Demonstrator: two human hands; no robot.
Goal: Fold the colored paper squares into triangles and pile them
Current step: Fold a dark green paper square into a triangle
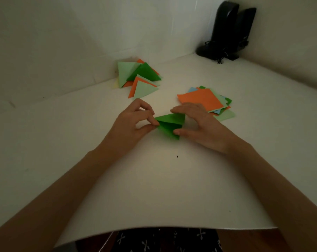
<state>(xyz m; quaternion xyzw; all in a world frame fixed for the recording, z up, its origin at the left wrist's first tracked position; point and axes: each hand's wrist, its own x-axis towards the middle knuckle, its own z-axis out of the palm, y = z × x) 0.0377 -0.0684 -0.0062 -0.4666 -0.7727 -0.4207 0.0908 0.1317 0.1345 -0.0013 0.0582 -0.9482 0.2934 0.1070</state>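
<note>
On the white corner table, left hand and right hand pinch green paper.

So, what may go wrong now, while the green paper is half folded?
1. The green paper is not flat yet: the left hand pinches only its left corner, so the edges may slip and the crease come out crooked.
2. The right hand, holding the right side, is close to the stack of squares; its wrist may push the loose sheets apart.
3. The pile of triangles is already untidy, so a new one may slide off.
</note>
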